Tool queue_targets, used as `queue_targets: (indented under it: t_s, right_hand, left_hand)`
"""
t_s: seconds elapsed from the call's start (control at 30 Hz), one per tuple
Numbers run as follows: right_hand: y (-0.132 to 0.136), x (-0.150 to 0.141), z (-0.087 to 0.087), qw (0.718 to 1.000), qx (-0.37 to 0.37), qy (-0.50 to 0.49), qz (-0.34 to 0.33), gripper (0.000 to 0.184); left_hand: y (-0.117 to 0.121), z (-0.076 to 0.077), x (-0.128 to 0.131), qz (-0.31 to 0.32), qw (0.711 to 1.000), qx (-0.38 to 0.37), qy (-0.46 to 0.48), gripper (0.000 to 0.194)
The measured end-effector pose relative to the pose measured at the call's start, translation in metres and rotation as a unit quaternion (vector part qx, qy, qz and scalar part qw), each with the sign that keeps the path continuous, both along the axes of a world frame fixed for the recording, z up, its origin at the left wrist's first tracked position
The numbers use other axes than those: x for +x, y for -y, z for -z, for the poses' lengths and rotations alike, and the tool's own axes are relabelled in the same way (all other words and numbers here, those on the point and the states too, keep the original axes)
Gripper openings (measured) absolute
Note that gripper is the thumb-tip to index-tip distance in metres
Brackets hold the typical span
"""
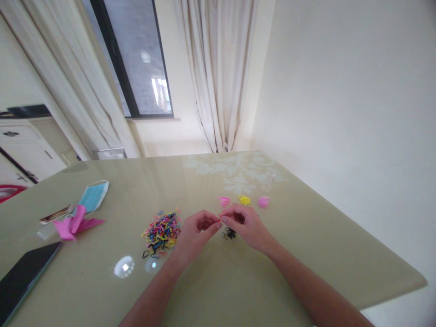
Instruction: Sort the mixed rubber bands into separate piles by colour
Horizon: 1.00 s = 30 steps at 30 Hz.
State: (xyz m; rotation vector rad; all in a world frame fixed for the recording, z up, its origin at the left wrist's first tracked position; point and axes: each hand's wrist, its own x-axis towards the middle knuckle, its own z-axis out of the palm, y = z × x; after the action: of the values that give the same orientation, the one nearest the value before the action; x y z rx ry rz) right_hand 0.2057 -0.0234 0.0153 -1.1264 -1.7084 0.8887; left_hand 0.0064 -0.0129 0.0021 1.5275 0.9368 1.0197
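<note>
Black and flat, a tablet [27, 284] lies at the near side, at 8 o'clock from the place where the hands meet. The left hand [195, 234] and the right hand [248, 227] join above the table [218, 295]; on each, thumb and forefinger are pressed together at the tips, pinching between them a tiny red band [220, 216]. Just beside, at 5 o'clock, I see a few black bands [231, 233]. At 9 o'clock, next to the left hand, is the mixed pile [163, 230]. Farther in this same direction is a pink figure [76, 223]. Beyond the hands are pink bands [224, 201] at 12 o'clock, yellow bands [244, 200] at 1 and a pink lump [263, 202] at 2, whose nature I cannot tell. In my judgement, only an early part is done: three colours lie apart in small heaps, while most bands are left mixed.
</note>
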Motion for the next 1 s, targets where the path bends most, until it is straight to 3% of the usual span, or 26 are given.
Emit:
queue_targets:
  t_s: [0.37,0.53,0.77,1.0]
  right_hand:
    - [0.003,-0.001,-0.003,0.997,0.036,0.064,-0.003,0.020]
    - [0.004,0.002,-0.007,0.997,0.039,0.063,0.000,0.016]
    - [0.007,0.003,-0.013,0.998,0.020,0.052,-0.021,0.024]
    - [0.007,0.003,-0.014,1.000,0.009,-0.019,-0.002,0.030]
  left_hand:
    - [0.005,-0.016,-0.001,-0.023,1.000,-0.008,0.014,0.037]
    - [0.005,-0.013,0.002,-0.024,1.000,-0.004,0.012,0.039]
    - [0.006,-0.009,0.004,-0.026,0.999,0.005,0.039,0.039]
    - [0.006,-0.009,0.003,0.023,0.999,-0.001,0.037,0.033]
